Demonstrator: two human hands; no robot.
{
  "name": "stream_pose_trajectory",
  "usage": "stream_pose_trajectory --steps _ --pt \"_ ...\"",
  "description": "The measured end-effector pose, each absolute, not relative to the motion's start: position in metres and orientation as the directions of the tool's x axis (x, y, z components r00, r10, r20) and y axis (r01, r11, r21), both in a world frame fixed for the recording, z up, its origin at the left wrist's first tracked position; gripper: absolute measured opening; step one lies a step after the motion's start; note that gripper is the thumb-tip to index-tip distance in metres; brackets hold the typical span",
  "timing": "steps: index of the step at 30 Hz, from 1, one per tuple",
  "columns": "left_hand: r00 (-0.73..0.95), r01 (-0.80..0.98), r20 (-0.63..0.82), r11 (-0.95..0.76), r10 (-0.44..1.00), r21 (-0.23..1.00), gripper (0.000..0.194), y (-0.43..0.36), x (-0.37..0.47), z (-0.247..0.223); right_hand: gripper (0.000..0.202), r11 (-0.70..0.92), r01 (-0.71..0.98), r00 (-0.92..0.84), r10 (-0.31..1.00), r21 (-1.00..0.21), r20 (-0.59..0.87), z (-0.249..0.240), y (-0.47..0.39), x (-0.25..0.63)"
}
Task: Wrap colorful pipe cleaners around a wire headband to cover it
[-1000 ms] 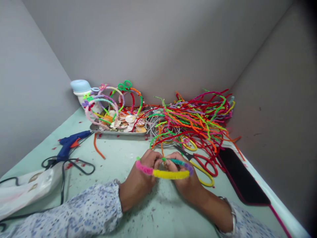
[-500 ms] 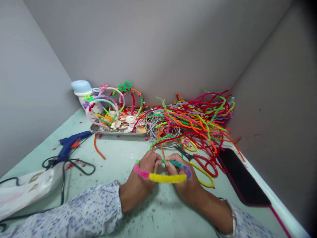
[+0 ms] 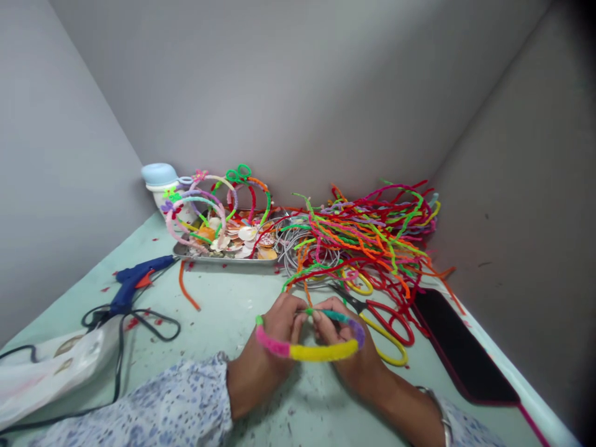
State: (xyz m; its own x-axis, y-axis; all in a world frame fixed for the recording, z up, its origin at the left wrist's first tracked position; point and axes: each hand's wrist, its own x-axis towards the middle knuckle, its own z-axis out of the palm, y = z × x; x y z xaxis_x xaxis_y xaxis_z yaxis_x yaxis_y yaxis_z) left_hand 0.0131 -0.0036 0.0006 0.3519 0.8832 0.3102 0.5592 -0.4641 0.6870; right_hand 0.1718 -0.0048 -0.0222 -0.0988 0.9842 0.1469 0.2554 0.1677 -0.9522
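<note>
Between my two hands is a headband (image 3: pixel 323 354) wound with fuzzy pipe cleaner in bands of pink, yellow, purple, teal and green. Its curve bows towards me. My left hand (image 3: pixel 279 320) is closed, thumb and fingers pinching near the green end at the far side. My right hand (image 3: pixel 361 366) pinches the teal part close beside it, so the fingertips of both hands nearly meet. What the fingertips do at the green bit is partly hidden. Just beyond the right hand lie scissors with red handles (image 3: pixel 393 320) and another pair with yellow handles (image 3: pixel 395 359).
A big heap of coloured pipe cleaners (image 3: pixel 367 230) lies at the back right, beside grey wire hoops (image 3: pixel 291 242). A metal tray (image 3: pixel 223 259) holds shells and finished headbands. A blue glue gun (image 3: pixel 125 288), plastic bag (image 3: pixel 60 366), bottle (image 3: pixel 161 177) and phone (image 3: pixel 465 347) surround the work.
The whole view has shifted slightly, so things sit a little lower in the picture. Both hands keep their pinch on the headband, with only slight finger movement.
</note>
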Motion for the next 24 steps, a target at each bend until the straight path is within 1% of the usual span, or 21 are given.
stream_pose_trajectory --steps 1,3,4,5,6,7,9,12,14,17,19,22,24 --pt "0.361 0.546 0.340 -0.492 0.869 0.678 0.019 -0.005 0.013 0.002 0.017 0.130 0.216 -0.059 0.991 -0.968 0.120 -0.022 -0.003 0.172" --pt "0.415 0.521 0.438 -0.603 0.797 0.604 0.035 -0.007 0.012 0.004 0.019 0.028 0.158 -0.027 0.999 -0.987 0.024 -0.019 0.002 0.173" --pt "0.432 0.529 0.433 -0.612 0.791 0.588 0.040 -0.007 0.012 0.005 0.025 -0.045 0.120 0.023 0.999 -0.992 -0.042 -0.017 0.005 0.174" --pt "0.478 0.520 0.428 -0.639 0.767 0.567 0.045 -0.008 0.011 0.005 0.029 -0.080 0.053 0.057 0.995 -0.995 -0.077 -0.015 0.007 0.176" --pt "0.510 0.498 0.435 -0.667 0.742 0.554 0.047 -0.008 0.011 0.005 0.030 -0.065 -0.017 0.059 0.996 -0.998 -0.066 -0.014 0.010 0.177" --pt "0.522 0.479 0.441 -0.679 0.730 0.556 0.047 -0.009 0.010 0.005 0.030 -0.033 -0.079 0.062 0.997 -0.996 -0.038 -0.013 0.011 0.179" --pt "0.490 0.450 0.473 -0.677 0.732 0.582 0.041 -0.008 0.009 0.005 0.025 -0.017 -0.241 0.073 0.997 -0.970 -0.035 -0.012 0.014 0.181" --pt "0.375 0.461 0.491 -0.617 0.787 0.638 0.033 -0.002 0.008 0.006 0.020 -0.054 -0.499 0.046 0.995 -0.865 -0.088 -0.010 0.016 0.183" --pt "0.346 0.475 0.494 -0.603 0.798 0.641 0.036 0.002 0.007 0.007 0.021 -0.109 -0.609 -0.021 0.992 -0.785 -0.122 -0.008 0.016 0.183" --pt "0.363 0.491 0.491 -0.611 0.792 0.621 0.040 0.003 0.005 0.009 0.020 -0.188 -0.695 -0.094 0.981 -0.694 -0.171 -0.004 0.017 0.186" --pt "0.424 0.482 0.508 -0.662 0.750 0.575 0.039 0.000 0.002 0.011 0.019 -0.227 -0.728 -0.112 0.970 -0.647 -0.215 -0.004 0.019 0.189" --pt "0.601 0.392 0.538 -0.804 0.591 0.447 0.040 -0.006 0.000 0.017 0.018 -0.252 -0.758 -0.119 0.960 -0.601 -0.252 -0.005 0.022 0.192" --pt "0.707 0.322 0.483 -0.843 0.517 0.431 0.043 -0.008 0.000 0.021 0.017 -0.267 -0.747 -0.144 0.959 -0.609 -0.244 -0.007 0.022 0.192"
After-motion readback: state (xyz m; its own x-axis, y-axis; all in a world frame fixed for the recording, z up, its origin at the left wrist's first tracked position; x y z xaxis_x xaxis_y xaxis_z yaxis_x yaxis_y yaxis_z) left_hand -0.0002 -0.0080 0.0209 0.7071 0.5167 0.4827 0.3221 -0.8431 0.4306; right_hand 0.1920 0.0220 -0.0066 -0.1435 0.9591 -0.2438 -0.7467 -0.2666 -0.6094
